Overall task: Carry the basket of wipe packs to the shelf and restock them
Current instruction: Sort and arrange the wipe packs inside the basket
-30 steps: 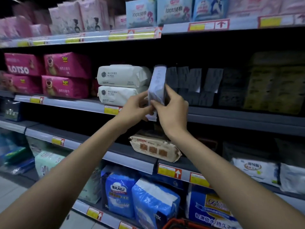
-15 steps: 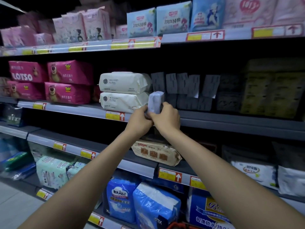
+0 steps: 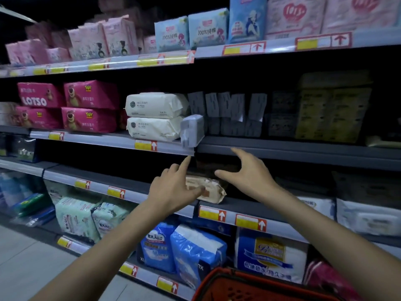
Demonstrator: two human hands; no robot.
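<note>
a small grey wipe pack (image 3: 192,130) stands on its narrow side at the front lip of the middle shelf (image 3: 282,149), a little tilted, with its lower corner hanging over the shelf rail. it sits just beside two stacked cream packs (image 3: 155,116), against the lower one, and in front of a row of dark grey packs (image 3: 227,114) standing upright further back.

both hands are below that shelf and apart from the pack. the left hand (image 3: 173,190) holds nothing: its fingers are loose and spread, the index finger pointing up toward the rail. the right hand (image 3: 247,172) also holds nothing, its fingers straight and fanned, thumb stretched out to the side. between the hands, on the next shelf down, lies a tan pack (image 3: 211,192); the left hand is in front of its end, and whether it touches it cannot be told.

the red basket (image 3: 249,285) shows at the bottom edge under the right forearm; only its rim is seen. pink packs (image 3: 67,105) fill the left of the middle shelf, and blue bags (image 3: 180,248) stand on the lowest one.
</note>
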